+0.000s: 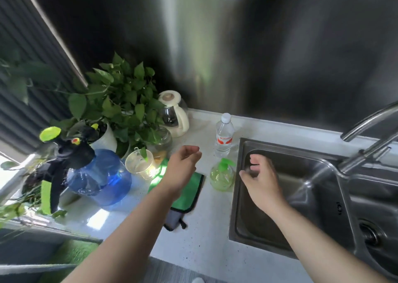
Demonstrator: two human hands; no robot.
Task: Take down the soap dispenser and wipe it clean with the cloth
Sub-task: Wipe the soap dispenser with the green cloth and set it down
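White table (206, 246) carries the soap dispenser (221, 176) between 2 empty hands, left hand (183, 168) over the green cloth (189, 194), right hand (261, 180) over the sink (305, 198), fingers apart.

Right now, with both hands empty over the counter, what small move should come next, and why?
Probably close the right hand around the soap dispenser. It stands upright on the counter at the sink edge, just left of that open hand, while the left hand hovers over the green cloth.

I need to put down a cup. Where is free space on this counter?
Free: the counter strip in front of the green cloth, beside the sink; also behind the water bottle. Crowded: the left corner around the plant.
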